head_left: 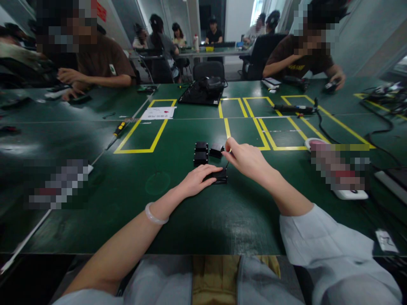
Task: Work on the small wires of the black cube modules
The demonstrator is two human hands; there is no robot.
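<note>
My left hand (197, 178), with a pale bracelet at the wrist, grips a small black rectangular piece (221, 179) against the green table (178, 220). Its fingers and thumb reach over the piece and hide much of it. My right hand (248, 159) is closed in a pinch just above the right end of that piece. A thin dark rod-like tool (227, 166) runs down from the pinch to the piece; its grip end is hidden by the fingers. Just beyond my left hand lie two black box-shaped pieces (201, 158) close together, and another black piece (216, 149) sits at an angle beside them.
Yellow tape (159, 135) marks out rectangles on the table. A yellow-black screwdriver (119, 128) lies left, a corded black tool (294, 109) right. Phones (359, 194) flank my arms. A black tray (193, 96) stands farther back. Two people sit opposite (106, 59).
</note>
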